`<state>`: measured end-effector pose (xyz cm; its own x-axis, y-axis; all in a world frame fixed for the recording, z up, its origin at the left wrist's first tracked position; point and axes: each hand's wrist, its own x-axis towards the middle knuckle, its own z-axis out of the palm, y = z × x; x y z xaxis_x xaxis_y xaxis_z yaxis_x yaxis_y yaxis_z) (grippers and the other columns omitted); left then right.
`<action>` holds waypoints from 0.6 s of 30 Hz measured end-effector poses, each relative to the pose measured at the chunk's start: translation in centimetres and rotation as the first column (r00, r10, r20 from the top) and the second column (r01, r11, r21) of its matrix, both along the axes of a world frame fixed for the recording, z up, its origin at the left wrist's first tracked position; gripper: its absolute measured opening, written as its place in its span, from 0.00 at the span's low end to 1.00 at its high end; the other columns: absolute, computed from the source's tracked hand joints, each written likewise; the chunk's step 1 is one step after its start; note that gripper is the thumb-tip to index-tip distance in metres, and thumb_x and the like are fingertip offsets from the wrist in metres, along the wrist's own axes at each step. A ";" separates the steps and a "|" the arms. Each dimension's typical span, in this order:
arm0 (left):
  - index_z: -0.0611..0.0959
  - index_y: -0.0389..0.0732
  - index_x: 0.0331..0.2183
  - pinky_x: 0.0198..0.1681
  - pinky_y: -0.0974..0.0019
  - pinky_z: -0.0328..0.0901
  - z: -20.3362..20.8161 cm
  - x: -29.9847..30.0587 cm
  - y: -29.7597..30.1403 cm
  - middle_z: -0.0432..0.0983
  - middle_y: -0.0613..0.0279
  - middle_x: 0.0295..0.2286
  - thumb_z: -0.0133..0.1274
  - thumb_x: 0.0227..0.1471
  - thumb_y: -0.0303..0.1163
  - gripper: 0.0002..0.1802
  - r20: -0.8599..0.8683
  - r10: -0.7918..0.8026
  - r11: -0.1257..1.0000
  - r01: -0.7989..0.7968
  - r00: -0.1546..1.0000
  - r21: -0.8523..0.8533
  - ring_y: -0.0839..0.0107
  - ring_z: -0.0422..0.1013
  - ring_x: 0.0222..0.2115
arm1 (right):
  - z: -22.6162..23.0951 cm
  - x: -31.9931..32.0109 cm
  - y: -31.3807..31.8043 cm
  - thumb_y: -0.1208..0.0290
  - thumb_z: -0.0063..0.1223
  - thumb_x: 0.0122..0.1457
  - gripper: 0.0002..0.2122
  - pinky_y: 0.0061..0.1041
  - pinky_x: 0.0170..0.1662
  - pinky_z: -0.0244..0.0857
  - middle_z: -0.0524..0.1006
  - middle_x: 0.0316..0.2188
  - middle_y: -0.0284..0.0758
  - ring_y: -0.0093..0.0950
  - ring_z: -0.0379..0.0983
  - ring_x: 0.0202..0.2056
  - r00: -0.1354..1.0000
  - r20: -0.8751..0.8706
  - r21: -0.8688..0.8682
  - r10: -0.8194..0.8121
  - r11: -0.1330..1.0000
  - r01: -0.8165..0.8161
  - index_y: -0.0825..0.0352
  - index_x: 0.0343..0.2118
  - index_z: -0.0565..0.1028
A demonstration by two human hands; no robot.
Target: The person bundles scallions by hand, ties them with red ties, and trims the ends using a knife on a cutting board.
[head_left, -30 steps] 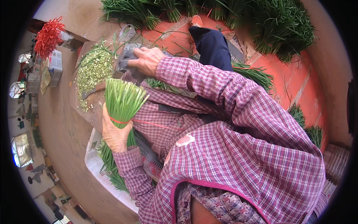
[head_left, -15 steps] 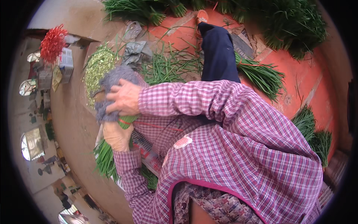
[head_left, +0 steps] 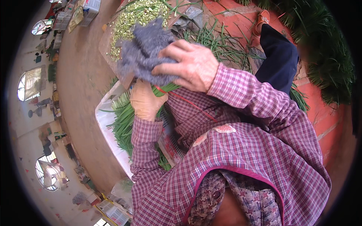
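My left hand [head_left: 145,101] is closed around a bunch of chives [head_left: 171,87] tied with a red band. Long green leaves [head_left: 126,122] spread out below that hand, over a white crate [head_left: 103,117]. A fuzzy grey cloth [head_left: 145,51] lies just above my left hand and hides the end of the bunch. My right hand [head_left: 190,67], slightly blurred, grips the near side of this cloth with bent fingers. Red string [head_left: 194,105] trails from the band across my checked clothing.
Chopped pale stem ends [head_left: 139,19] are heaped on a board beyond the cloth. Loose green leaves [head_left: 215,41] and grey plastic [head_left: 192,17] lie beside it. Large green bunches [head_left: 320,49] line the right on red flooring [head_left: 324,116]. My leg [head_left: 279,47] stretches between them.
The view has shifted, so hands and crate appear farther right and higher. The cloth sits more spread out over the bunch's end, and my right hand has moved toward its right edge.
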<state>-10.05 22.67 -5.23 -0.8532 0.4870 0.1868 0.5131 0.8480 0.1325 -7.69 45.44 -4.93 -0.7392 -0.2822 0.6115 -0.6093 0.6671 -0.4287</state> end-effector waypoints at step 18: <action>0.68 0.54 0.63 0.39 0.52 0.68 0.1 1.9 0.4 0.70 0.56 0.33 0.71 0.30 0.36 0.55 -0.148 0.018 0.985 -0.042 0.989 -0.166 0.54 0.72 0.35 | 1.2 -2.5 1.3 0.54 0.58 0.57 0.15 0.35 0.40 0.76 0.76 0.42 0.30 0.36 0.73 0.44 0.997 0.076 0.119 0.014 0.993 -0.024 0.47 0.46 0.78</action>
